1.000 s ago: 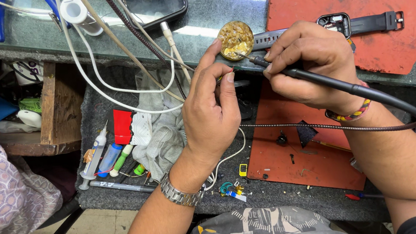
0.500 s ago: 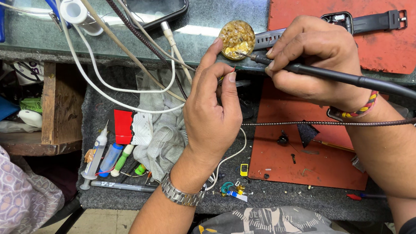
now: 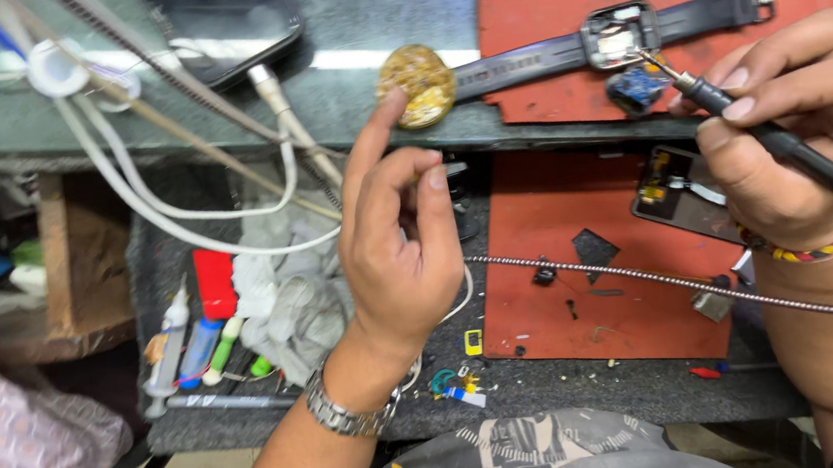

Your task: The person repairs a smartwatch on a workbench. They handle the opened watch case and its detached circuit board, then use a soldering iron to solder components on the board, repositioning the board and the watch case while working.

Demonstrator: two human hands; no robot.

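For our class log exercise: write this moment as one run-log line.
left hand: touching brass tip cleaner | right hand: holding soldering iron, tip at opened smartwatch

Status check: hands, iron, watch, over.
Right hand grips soldering iron, tip at opened watch. Left hand holds nothing, index finger touching yellow sponge. Braided cable crosses lower mat.

Dark phone screen (image 3: 227, 25) (top left)

Cluttered dark workbench (image 3: 398, 135), glossy reflected light
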